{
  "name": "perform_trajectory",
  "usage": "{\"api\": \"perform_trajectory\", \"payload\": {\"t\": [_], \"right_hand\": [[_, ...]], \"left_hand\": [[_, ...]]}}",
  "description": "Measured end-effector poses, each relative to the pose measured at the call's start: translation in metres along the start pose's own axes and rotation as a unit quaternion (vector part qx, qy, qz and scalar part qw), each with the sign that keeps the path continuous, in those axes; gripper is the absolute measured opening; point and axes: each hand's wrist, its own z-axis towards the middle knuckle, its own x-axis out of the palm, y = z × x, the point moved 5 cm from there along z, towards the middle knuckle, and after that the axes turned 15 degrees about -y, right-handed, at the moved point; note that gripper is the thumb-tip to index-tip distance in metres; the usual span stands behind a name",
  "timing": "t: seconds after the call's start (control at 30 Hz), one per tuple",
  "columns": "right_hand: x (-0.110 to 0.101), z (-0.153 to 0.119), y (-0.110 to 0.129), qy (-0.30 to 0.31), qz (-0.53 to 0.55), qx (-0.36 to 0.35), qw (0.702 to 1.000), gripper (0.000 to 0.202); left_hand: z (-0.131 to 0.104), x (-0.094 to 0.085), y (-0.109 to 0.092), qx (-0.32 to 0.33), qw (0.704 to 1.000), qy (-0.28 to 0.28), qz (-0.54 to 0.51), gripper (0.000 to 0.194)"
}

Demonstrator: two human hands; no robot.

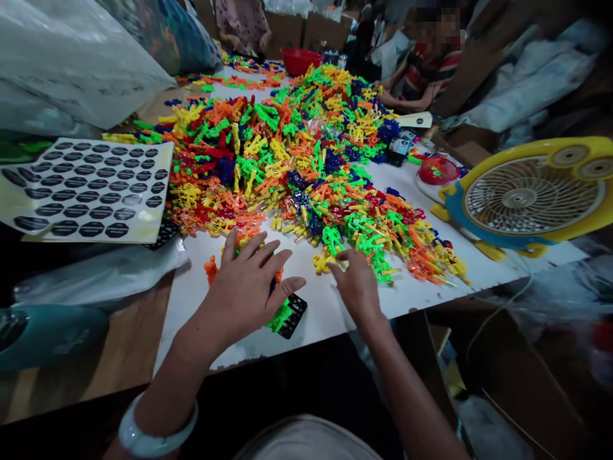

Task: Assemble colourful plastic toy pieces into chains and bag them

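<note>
A large heap of small plastic figures in green, orange, yellow, red and blue covers the white table. My left hand lies palm down, fingers spread, over a small group of figures. Green pieces stick out below its thumb, on a black perforated tray. To the right, my right hand reaches the near edge of the heap, thumb and index finger close together beside a yellow figure. Whatever lies between those fingertips is too small to make out.
Sticker sheets lie at the left, near a teal object. At the right stand a yellow and blue fan and a small red basket. A red bowl and two people are across the table.
</note>
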Motion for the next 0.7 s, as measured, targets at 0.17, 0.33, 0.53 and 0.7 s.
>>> {"api": "perform_trajectory", "payload": {"t": [0.17, 0.33, 0.53, 0.7], "right_hand": [[0.008, 0.027, -0.030, -0.023, -0.033, 0.023, 0.999, 0.035], [0.015, 0.010, -0.032, -0.026, 0.082, 0.077, 0.993, 0.030], [0.022, -0.020, -0.002, 0.181, 0.291, 0.160, 0.926, 0.026], [0.037, -0.054, 0.027, 0.275, 0.395, 0.184, 0.857, 0.017]], "left_hand": [[0.007, -0.002, -0.009, 0.006, 1.000, -0.018, 0.001, 0.056], [-0.001, -0.002, -0.020, 0.030, 0.999, 0.015, -0.019, 0.065], [-0.010, -0.001, -0.017, 0.053, 0.999, -0.015, 0.001, 0.043], [-0.011, 0.001, -0.014, 0.063, 0.998, -0.029, 0.002, 0.045]]}}
